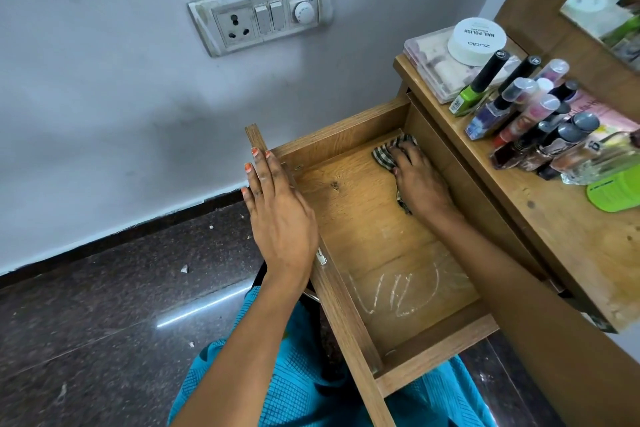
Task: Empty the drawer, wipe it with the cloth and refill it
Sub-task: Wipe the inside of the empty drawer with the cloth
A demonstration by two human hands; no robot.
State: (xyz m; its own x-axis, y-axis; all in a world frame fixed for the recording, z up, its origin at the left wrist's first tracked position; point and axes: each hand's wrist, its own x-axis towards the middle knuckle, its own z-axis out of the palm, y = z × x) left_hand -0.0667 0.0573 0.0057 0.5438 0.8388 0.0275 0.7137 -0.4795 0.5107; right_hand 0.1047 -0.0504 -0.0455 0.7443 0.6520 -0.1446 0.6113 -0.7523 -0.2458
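Observation:
The wooden drawer [349,329] stands pulled out of the dresser, with nothing inside but the cloth. Whitish smear marks show on its bottom near the front. My right hand [420,180] presses a dark checked cloth [388,152] flat against the drawer's far corner. My left hand [277,215] lies flat on the drawer's left wall, fingers straight and together, holding nothing. The drawer's former contents, several nail polish bottles [530,118], stand on the dresser top.
On the dresser top [540,218] are also a white jar [476,40] on a clear plastic box [429,62] and a green container [616,192]. A mirror hangs at the upper right. A switch panel [263,14] is on the wall. Dark stone floor lies at left.

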